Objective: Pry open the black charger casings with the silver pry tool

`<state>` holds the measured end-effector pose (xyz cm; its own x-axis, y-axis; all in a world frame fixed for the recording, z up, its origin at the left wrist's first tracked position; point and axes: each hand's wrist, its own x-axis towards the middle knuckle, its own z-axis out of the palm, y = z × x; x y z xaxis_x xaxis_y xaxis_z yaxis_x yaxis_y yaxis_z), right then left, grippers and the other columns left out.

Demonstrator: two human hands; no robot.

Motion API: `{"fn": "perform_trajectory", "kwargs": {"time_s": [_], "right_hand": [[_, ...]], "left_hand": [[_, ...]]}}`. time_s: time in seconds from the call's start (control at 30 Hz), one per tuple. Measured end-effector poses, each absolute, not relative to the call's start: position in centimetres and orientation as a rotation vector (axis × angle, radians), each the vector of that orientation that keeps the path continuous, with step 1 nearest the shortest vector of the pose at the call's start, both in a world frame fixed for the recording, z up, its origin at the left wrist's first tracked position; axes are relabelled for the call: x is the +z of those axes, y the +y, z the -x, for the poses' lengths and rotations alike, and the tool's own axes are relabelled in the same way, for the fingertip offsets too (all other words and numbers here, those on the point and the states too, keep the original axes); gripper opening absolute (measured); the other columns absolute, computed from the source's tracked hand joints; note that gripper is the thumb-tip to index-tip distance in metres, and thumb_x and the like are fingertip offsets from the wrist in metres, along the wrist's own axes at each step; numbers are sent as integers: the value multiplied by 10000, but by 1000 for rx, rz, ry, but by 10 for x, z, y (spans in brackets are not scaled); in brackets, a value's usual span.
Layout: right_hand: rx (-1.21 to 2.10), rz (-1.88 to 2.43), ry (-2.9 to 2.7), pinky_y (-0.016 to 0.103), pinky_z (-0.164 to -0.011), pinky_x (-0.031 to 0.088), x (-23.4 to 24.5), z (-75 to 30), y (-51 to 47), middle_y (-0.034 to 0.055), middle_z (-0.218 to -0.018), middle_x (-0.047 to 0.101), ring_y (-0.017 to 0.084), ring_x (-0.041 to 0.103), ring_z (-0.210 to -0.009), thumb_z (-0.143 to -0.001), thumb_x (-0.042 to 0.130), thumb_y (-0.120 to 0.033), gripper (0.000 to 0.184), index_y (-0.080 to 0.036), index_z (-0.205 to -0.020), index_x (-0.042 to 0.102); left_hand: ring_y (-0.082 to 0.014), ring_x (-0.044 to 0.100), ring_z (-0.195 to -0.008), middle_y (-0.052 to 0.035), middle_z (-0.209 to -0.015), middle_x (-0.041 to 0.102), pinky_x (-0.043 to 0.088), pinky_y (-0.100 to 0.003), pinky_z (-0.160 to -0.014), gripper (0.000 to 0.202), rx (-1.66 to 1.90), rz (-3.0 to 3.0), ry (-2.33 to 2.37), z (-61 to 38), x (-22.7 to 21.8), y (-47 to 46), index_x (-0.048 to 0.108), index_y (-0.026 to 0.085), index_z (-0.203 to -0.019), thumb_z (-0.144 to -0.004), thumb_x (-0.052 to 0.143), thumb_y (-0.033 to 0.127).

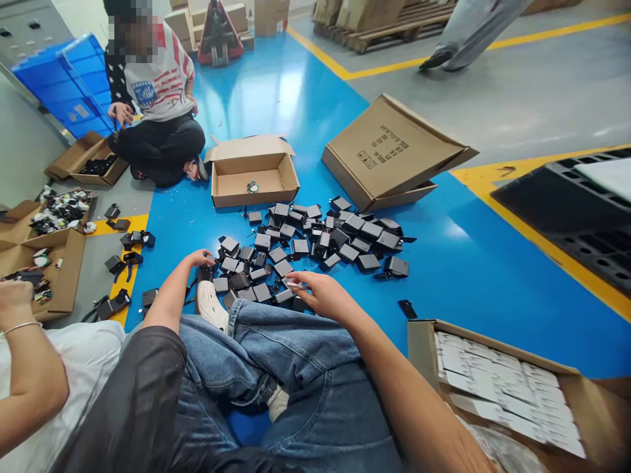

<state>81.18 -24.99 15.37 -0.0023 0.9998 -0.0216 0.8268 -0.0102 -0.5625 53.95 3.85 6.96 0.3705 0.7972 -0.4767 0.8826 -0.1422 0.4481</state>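
Observation:
My left hand (198, 258) is closed on a small black box (205, 273) just above the toe of my white clog (210, 302). Part of that box is covered by the fingers. Over the near side of the pile, my right hand (320, 291) pinches a thin, pale, shiny piece (296, 284) too small to name. Between and beyond both hands spreads a heap of black box-shaped devices (300, 247), some with short cables, lying loose on the blue floor (434, 263).
An open carton (256, 201) and a half-closed carton (345, 174) stand behind the heap. At right is a carton of white boxes (419, 348). A co-worker (162, 85) sits across; another person's arm (34, 374) is at left. Pliers (129, 270) lie among devices.

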Motion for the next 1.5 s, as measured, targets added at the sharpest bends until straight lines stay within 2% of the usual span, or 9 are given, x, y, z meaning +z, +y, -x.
{"fn": "perform_trajectory", "kwargs": {"time_s": [0.3,0.43,0.53,0.67,0.9,1.03,1.23,1.37,1.5], "right_hand": [[581,1844,-1861,309,-757,573,146,-803,-237,100,-964,767,226,729,-873,-950,551,-246,208,-183,-1017,738],[568,1737,-1772,327,-769,582,162,-795,-248,128,-1103,741,213,710,-868,-992,493,-342,299,-172,-1127,700],[586,1619,-1715,273,-677,576,181,-782,-259,104,-1140,721,125,639,-667,-1006,483,-424,396,-183,-1295,606],[667,1455,-1698,216,-565,535,204,-756,-272,89,-1189,697,64,526,-552,-960,589,-492,523,-211,-1397,522],[804,1197,-1828,233,-614,558,212,-715,-280,133,-1435,571,175,671,-918,-870,725,-458,638,-245,-1427,499],[827,1274,-1755,254,-671,582,195,-709,-279,93,-1304,657,157,697,-826,-844,751,-450,664,-242,-1406,465],[516,1468,-1947,327,-878,585,174,-714,-278,141,-1405,617,266,670,-1193,-921,660,-426,560,-217,-1402,467],[363,1601,-2131,332,-780,586,167,-714,-276,158,-1446,585,265,736,-1001,-920,646,-372,559,-196,-1425,485],[313,1602,-2175,318,-747,574,162,-712,-278,156,-1440,591,235,740,-894,-938,613,-414,550,-195,-1427,491]], "left_hand": [[-228,660,-1050,-102,-1193,659,577,-430,-911,331,-27,-1999,1527,-560,163,13,625,137,-1184,-941,655,360],[-207,684,-1014,-75,-1156,695,569,-324,-880,368,261,-2027,1342,-561,218,-32,613,165,-1132,-876,711,411],[-207,691,-1030,-47,-1125,697,575,-285,-845,438,596,-1877,1048,-543,241,-93,593,194,-1085,-802,763,482],[-180,710,-907,-28,-977,726,593,-258,-776,501,824,-1259,799,-518,226,-176,644,204,-1021,-661,892,449],[-161,729,-790,-29,-929,772,591,-232,-663,477,785,-525,806,-522,163,-246,724,216,-968,-653,870,543],[-250,740,-919,-97,-1007,775,610,-329,-748,528,660,-577,814,-532,151,-250,736,176,-1024,-712,801,597],[-222,692,-1018,-62,-1096,733,574,-280,-769,526,839,-765,1005,-523,155,-233,727,242,-1084,-756,742,652],[-184,676,-874,-65,-1036,712,545,-259,-711,544,829,-1084,1033,-508,164,-221,728,232,-1104,-819,656,689],[-149,645,-761,-32,-914,686,521,-248,-698,464,719,-1175,1010,-504,168,-218,715,236,-1098,-760,792,546]]}}
